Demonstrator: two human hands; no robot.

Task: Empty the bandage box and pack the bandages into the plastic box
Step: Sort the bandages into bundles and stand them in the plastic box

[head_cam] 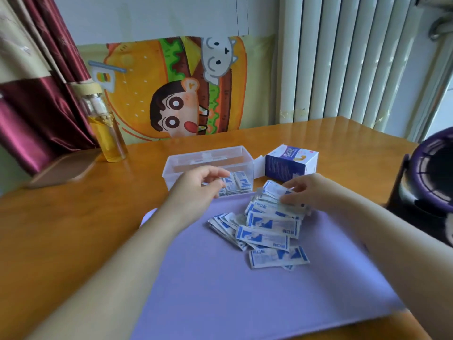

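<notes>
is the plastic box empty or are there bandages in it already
Partly filled. A few bandages stand side by side in the plastic box, seen through its clear front wall; the rest of it looks bare.

Nothing properly readable here, tbh.
- Small white-and-purple cardboard bandage box (290, 165) on orange wooden table (73, 229): bold pale characters across purple band on top face, too blurry to make out. Block of tiny white print on dark purple side panel, just fuzz.
- White paper bandage wrappers with blue print (267, 231) piled on lilac mat (220, 303): short row of blue characters near one end of each, can't read them.
- Same wrappers inside clear plastic box (176, 168): print too small.
</notes>
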